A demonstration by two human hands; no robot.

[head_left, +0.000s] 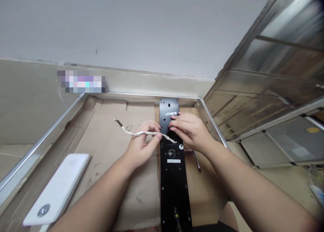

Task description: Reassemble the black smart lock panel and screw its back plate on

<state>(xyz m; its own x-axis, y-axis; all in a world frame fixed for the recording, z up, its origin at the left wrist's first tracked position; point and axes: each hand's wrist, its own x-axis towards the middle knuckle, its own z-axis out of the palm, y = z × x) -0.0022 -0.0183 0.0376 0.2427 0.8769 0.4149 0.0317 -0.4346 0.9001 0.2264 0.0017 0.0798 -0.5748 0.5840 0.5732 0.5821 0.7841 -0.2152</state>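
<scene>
A long black metal plate (174,188) with screws, holes and small white labels lies lengthwise on brown cardboard. A white cable (136,134) with a dark end at the left runs to an opening in the plate's middle. My left hand (144,142) pinches this cable between thumb and fingers at the plate's left edge. My right hand (191,129) is on the plate's right side, its fingertips drawn together at the surface below the upper label; whatever they hold is too small or hidden to make out.
A white rectangular device (57,190) rests at the left on the cardboard (108,124). Metal rails (214,124) edge the work surface. A thin metal tool (196,161) lies right of the plate. Behind stands a pale wall (126,29); metal cabinets (273,63) are at the right.
</scene>
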